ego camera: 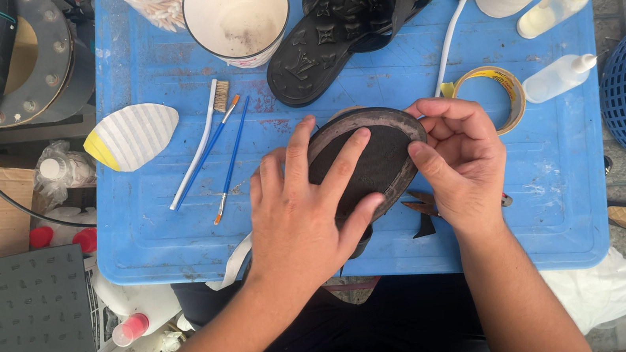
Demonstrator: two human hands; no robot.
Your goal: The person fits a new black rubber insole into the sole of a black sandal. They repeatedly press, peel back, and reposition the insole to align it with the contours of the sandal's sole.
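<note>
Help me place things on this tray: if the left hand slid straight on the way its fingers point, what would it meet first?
Past the dark sole it presses, the left hand would probably meet the black sandal first, though depth is unclear.

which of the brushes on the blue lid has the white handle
The toothbrush-style brush, leftmost of the three, with a white handle and tan bristles. The two thin paintbrushes beside it have blue handles.
</note>
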